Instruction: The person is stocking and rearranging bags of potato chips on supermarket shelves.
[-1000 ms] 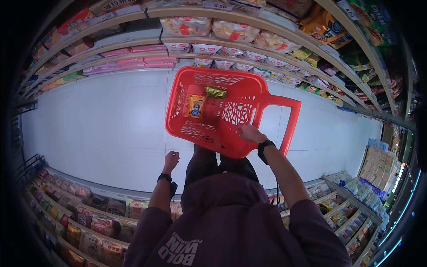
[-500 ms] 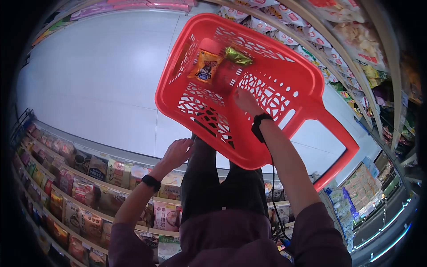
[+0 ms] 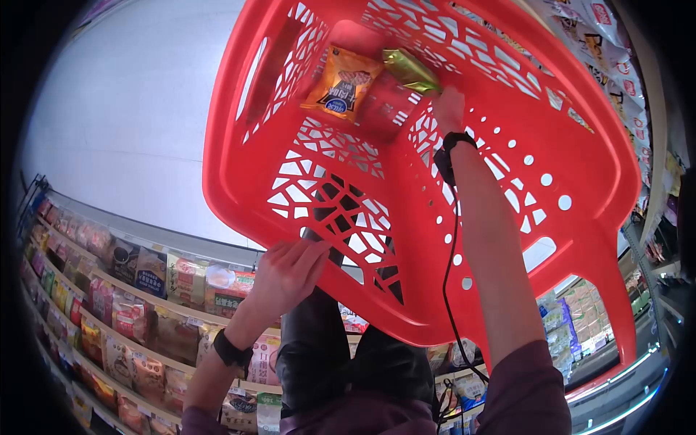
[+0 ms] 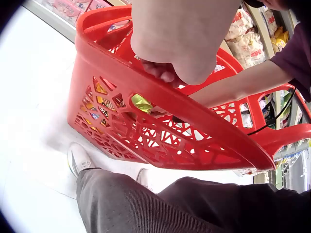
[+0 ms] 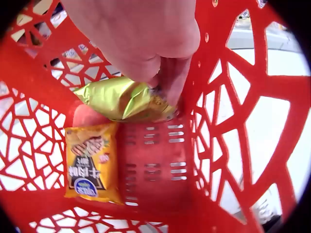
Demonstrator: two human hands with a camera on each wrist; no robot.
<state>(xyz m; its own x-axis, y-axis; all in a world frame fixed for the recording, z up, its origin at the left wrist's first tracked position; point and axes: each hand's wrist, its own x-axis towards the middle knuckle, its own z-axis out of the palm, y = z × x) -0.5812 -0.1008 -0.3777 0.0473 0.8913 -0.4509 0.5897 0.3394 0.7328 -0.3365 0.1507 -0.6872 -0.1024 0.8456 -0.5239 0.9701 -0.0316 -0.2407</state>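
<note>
A red shopping basket (image 3: 377, 290) stands in front of me, holding an orange snack packet (image 3: 342, 83) and a shiny green-gold packet (image 3: 410, 70). My right hand (image 3: 449, 109) reaches deep inside. In the right wrist view, its thumb and fingers pinch one end of the green-gold packet (image 5: 124, 99), partly covering it. Beside it, the orange packet (image 5: 90, 162) lies flat on the basket's bottom. My left hand (image 3: 290, 275) is at the near rim, fingers loosely curled, fingertips overlapping the rim in the head view. The left wrist view shows its fingers just above the rim (image 4: 160, 90).
Shelves of bagged foods (image 3: 138, 326) run along the near left side. More packed shelves (image 3: 616, 80) rise at the right. Pale floor (image 3: 145, 130) lies left of the basket. A black cable (image 3: 451, 290) hangs along my right forearm.
The basket appears larger and closer as the view has lowered and turned. My right hand has moved deeper, to the green-gold packet, and my left hand has come up to the near rim.
</note>
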